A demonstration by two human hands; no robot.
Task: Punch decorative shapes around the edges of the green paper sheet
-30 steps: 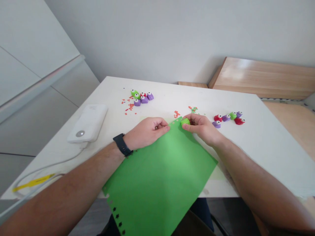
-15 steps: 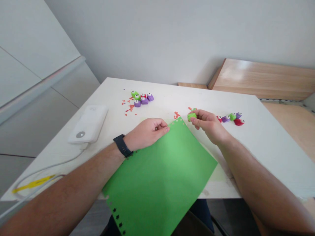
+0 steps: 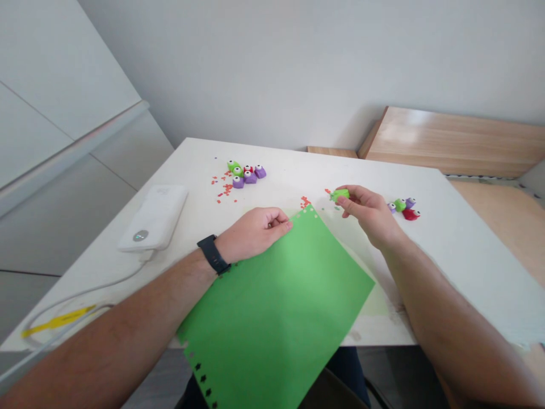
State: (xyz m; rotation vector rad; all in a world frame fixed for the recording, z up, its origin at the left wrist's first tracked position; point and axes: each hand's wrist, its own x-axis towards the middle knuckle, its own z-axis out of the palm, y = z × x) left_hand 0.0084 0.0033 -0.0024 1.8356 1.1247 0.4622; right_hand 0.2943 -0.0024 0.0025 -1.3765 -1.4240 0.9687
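Right hand (image 3: 368,213) fingers clamped on punch (image 3: 339,195). Left hand (image 3: 253,233) fingers, I think, pinch paper (image 3: 276,307) edge. Paper overhangs table (image 3: 447,244); if I loosen, it may slide off.

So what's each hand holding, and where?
Right hand: green punch, by its right end; left hand: green paper, at its edge near the far corner.

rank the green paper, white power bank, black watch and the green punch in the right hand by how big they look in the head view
1. green paper
2. white power bank
3. black watch and green punch: they look about alike, and the punch is partly hidden by the right hand, so unranked.
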